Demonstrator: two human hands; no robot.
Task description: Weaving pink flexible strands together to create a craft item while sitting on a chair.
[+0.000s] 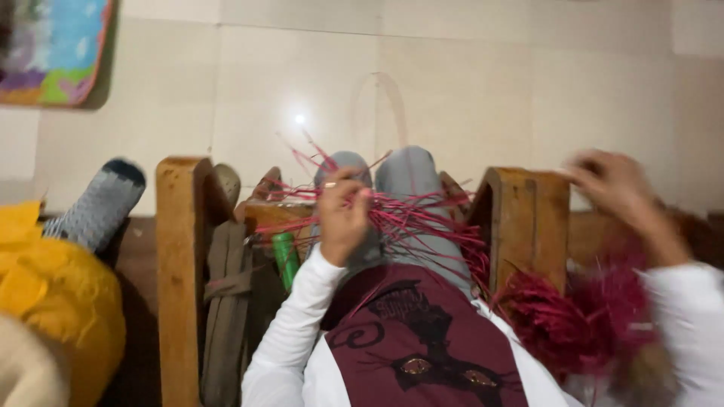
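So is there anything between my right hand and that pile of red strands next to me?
Nothing visible. The right hand is raised, blurred, above the red strand pile, with only air between. The wooden post stands left of that path.

Just one cam on my end, head-mounted, pointing steeply down over the lap onto the pale tiled floor, close in above both hands.
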